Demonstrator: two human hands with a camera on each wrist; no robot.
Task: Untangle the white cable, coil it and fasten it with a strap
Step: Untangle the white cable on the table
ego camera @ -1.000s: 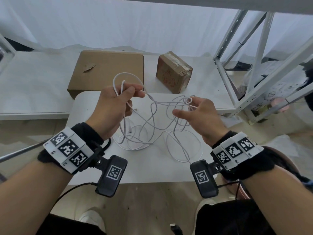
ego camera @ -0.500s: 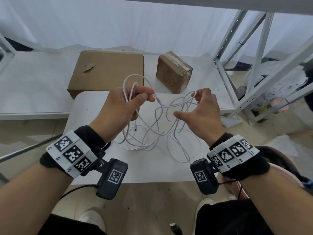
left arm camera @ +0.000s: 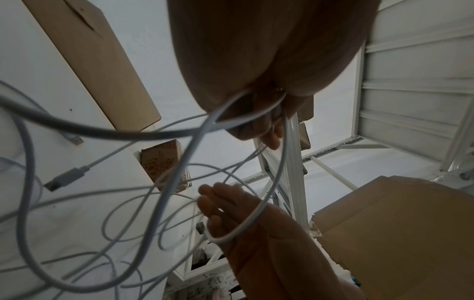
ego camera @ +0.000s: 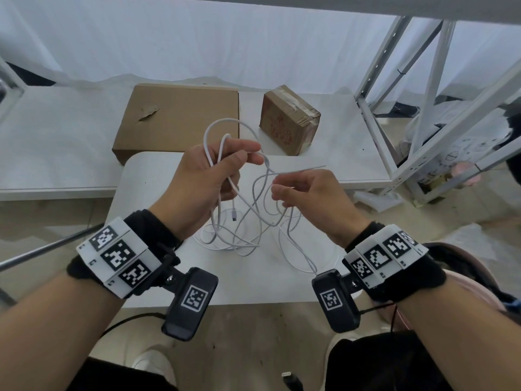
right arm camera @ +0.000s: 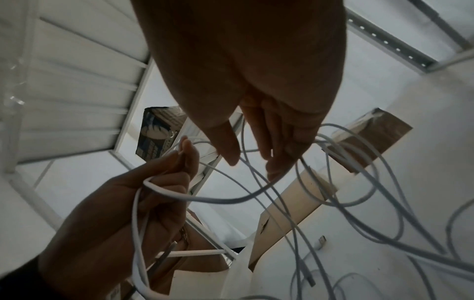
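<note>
The white cable (ego camera: 205, 136) is a loose tangle. Part lies on the small white table (ego camera: 253, 289) and part hangs between my hands. My left hand (ego camera: 251, 153) is raised over the table's far edge and grips several loops, thumb against forefinger; one loop stands above it. A plug (ego camera: 233, 215) dangles under that hand. My right hand (ego camera: 277, 183) is close beside it, fingers loosely bent, with strands running between thumb and fingers. In the right wrist view those fingers (right arm camera: 266, 146) do not close on the cable (right arm camera: 231, 200). The left wrist view shows my left hand (left arm camera: 266, 125) gripping the cable (left arm camera: 205, 125).
Behind the table, a flat cardboard box (ego camera: 180, 119) and a small taped box (ego camera: 287, 119) sit on a low white platform (ego camera: 56, 142). A white metal shelf frame (ego camera: 423, 94) stands to the right. Below the table edge are a floor and my shoes.
My left hand has moved right and a little lower with its loops. My right hand has let the bunched strands slip, swung left and now sits close to the left hand.
</note>
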